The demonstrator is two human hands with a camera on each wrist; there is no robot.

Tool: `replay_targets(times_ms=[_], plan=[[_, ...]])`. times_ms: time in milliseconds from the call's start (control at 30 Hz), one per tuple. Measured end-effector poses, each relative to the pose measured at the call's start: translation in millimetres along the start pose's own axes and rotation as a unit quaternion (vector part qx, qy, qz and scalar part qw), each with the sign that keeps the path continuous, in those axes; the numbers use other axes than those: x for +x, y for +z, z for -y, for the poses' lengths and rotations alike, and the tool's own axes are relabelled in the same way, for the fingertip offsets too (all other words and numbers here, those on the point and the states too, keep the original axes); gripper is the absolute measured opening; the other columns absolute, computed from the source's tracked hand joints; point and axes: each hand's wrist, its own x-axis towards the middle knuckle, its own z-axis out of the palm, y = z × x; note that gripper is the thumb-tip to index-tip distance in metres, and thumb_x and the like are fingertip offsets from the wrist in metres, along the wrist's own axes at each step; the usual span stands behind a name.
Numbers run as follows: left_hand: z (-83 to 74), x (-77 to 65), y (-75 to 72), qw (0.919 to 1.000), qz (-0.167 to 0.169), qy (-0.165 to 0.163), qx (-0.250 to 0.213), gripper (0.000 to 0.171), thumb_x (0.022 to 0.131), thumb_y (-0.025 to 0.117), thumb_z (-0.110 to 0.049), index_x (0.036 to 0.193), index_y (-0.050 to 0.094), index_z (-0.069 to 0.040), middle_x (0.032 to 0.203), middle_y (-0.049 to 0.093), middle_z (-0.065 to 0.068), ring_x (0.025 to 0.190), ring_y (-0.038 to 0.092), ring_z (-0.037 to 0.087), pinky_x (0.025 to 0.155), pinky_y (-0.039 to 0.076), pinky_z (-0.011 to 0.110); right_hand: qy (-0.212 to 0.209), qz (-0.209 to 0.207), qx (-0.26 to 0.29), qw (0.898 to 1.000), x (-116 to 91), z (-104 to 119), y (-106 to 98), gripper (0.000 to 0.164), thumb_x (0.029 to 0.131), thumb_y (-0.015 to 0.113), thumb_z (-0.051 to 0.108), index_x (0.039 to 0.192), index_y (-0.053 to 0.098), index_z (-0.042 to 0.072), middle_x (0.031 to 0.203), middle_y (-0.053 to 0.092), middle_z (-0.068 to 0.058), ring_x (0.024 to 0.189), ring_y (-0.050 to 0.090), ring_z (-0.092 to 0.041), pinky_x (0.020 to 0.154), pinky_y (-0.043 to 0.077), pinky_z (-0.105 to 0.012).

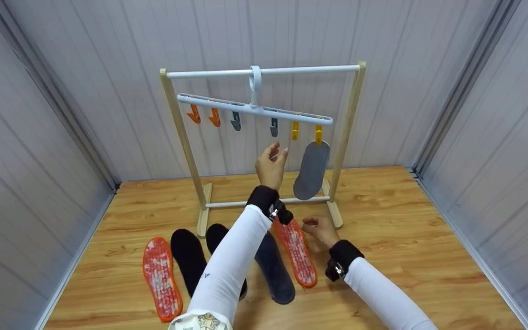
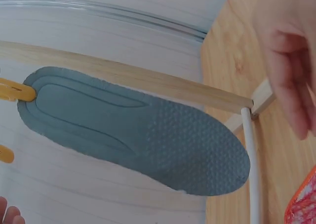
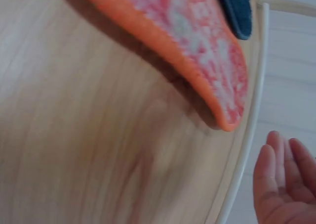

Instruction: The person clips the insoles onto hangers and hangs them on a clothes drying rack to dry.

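The right hand (image 1: 322,231), loosely curved and seemingly empty, is beside a red insole (image 1: 298,254). Beyond, the left hand (image 1: 271,167), thumb apart, holds nothing. A grey insole (image 1: 312,171) hangs from a yellow clip (image 1: 318,134); hanging seems the step, and next calls for gripping another.
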Motion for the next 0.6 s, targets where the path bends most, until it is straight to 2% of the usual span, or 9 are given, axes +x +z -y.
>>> replay_targets(times_ms=[67,100,167,200,233,300,367,467,600], plan=[[0.2,0.1,-1.2,1.0,0.001,-0.001,-0.001,0.037,0.088,0.067,-0.015,0.121,0.062,0.0,0.119,0.064,0.013,0.109,0.06,0.026,0.091,0.048,0.03,-0.009,0.0,-0.026,1.0,-1,-6,4,0.024,0.083,0.071,0.017,0.098,0.068,-0.001,0.088,0.069,-0.013,0.079,0.065,-0.024,0.064,0.053,-0.032],[0.0,0.3,-1.7,1.0,0.002,-0.002,-0.001,0.037,0.088,0.067,-0.015,0.121,0.062,0.0,0.119,0.063,0.013,0.109,0.06,0.026,0.091,0.048,0.03,0.0,0.002,-0.042,0.999,-2,-7,5,0.024,0.083,0.07,0.016,0.097,0.068,-0.003,0.087,0.068,-0.015,0.079,0.065,-0.024,0.064,0.053,-0.031],[-1.7,1.5,-0.8,1.0,0.003,-0.004,-0.004,0.037,0.088,0.067,-0.016,0.122,0.062,-0.001,0.12,0.063,0.013,0.109,0.06,0.027,0.091,0.048,0.029,0.055,-0.003,-0.09,0.994,-8,26,10,0.023,0.083,0.067,0.008,0.099,0.064,-0.009,0.088,0.066,-0.019,0.078,0.065,-0.025,0.067,0.053,-0.032],[-2.5,2.1,-0.5,1.0,0.003,-0.004,-0.006,0.037,0.088,0.067,-0.016,0.122,0.062,-0.001,0.12,0.063,0.013,0.109,0.06,0.027,0.091,0.048,0.029,0.098,-0.004,-0.118,0.988,-11,46,13,0.024,0.083,0.068,0.005,0.099,0.063,-0.012,0.089,0.065,-0.022,0.078,0.064,-0.026,0.067,0.053,-0.031],[-3.1,2.8,-0.3,0.9999,0.002,-0.004,-0.01,0.037,0.088,0.067,-0.016,0.121,0.062,-0.001,0.12,0.063,0.013,0.109,0.06,0.028,0.091,0.048,0.03,0.121,-0.006,-0.132,0.984,-14,60,15,0.025,0.083,0.067,0.004,0.1,0.061,-0.013,0.089,0.065,-0.021,0.076,0.064,-0.024,0.066,0.052,-0.029],[-3.4,3.3,0.0,0.9999,0.002,-0.005,-0.014,0.037,0.088,0.067,-0.016,0.122,0.062,-0.001,0.121,0.063,0.014,0.11,0.059,0.029,0.091,0.048,0.03,0.178,0.002,-0.139,0.974,-19,77,18,0.025,0.084,0.066,0.003,0.103,0.06,-0.013,0.086,0.063,-0.017,0.07,0.061,-0.019,0.061,0.049,-0.025],[-3.1,3.0,0.2,0.9998,0.002,-0.004,-0.02,0.038,0.088,0.067,-0.015,0.122,0.061,0.0,0.121,0.062,0.015,0.11,0.059,0.031,0.091,0.048,0.031,0.224,-0.003,-0.145,0.964,-20,78,21,0.026,0.081,0.068,0.002,0.102,0.06,-0.012,0.081,0.062,-0.014,0.065,0.058,-0.018,0.057,0.046,-0.024],[-1.7,1.5,0.9,0.9997,0.001,-0.005,-0.022,0.039,0.088,0.067,-0.015,0.123,0.06,0.0,0.122,0.062,0.015,0.111,0.058,0.031,0.092,0.048,0.032,0.238,0.009,-0.129,0.963,-23,72,22,0.025,0.079,0.069,0.002,0.099,0.061,-0.009,0.076,0.06,-0.007,0.058,0.052,-0.013,0.052,0.041,-0.022],[0.4,0.6,2.0,0.9997,0.0,-0.003,-0.025,0.039,0.088,0.066,-0.012,0.123,0.06,0.001,0.122,0.061,0.017,0.112,0.058,0.029,0.093,0.047,0.032,0.228,0.028,-0.123,0.965,-27,71,23,0.024,0.076,0.069,0.002,0.095,0.061,-0.01,0.069,0.056,-0.003,0.053,0.047,-0.009,0.048,0.038,-0.02]])
